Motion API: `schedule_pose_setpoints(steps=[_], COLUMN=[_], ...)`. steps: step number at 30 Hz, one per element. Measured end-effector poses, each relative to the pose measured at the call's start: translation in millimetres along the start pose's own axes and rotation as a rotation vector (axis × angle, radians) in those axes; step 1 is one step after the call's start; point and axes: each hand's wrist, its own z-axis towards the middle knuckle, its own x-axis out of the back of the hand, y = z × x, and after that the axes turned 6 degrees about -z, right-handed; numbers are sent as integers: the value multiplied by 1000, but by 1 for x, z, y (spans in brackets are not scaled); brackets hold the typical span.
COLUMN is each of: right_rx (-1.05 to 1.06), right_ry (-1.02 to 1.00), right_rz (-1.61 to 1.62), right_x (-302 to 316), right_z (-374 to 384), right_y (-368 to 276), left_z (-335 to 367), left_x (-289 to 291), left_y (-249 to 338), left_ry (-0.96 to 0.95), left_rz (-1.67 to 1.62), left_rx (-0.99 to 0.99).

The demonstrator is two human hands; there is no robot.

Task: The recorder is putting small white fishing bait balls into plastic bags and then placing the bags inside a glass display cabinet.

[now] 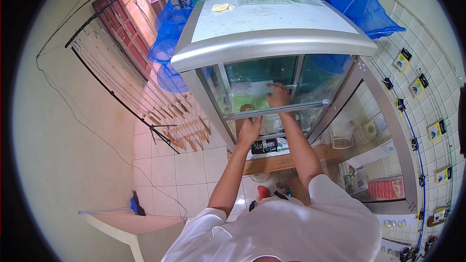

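Note:
Both my arms reach into a glass display case (272,43) with a silver metal frame. My left hand (249,126) is lower, at the case's crossbar, with its fingers curled at the lower edge of a light green plastic packet (239,101). Farther in and to the right, my right hand (278,96) has bent fingers beside the packet and a white sheet (262,86). Whatever lies under its fingertips is too small to make out. Clear plastic bags (272,124) lie below the crossbar, partly hidden by my wrists.
A swung-out glass door (361,140) stands at the right. Blue mesh nets (171,43) hang left of the case, another blue net (357,2) at right. A wire rack (116,92) stands left. Small packages hang on a white wall grid (427,63). A wooden ledge (264,165) runs below the case.

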Motion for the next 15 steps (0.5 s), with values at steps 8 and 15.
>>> schedule_pose_setpoints(steps=[8, 15], right_rx=[124, 36], right_ry=[-99, -387], right_rz=[-162, -255], right_x=[9, 3], right_z=[-6, -6], right_y=[-36, -22], left_z=[-3, -7], left_x=[-8, -4], left_y=[-11, -8], left_ry=[-48, -145], left_rz=[216, 240], left_rx=[-382, -351])
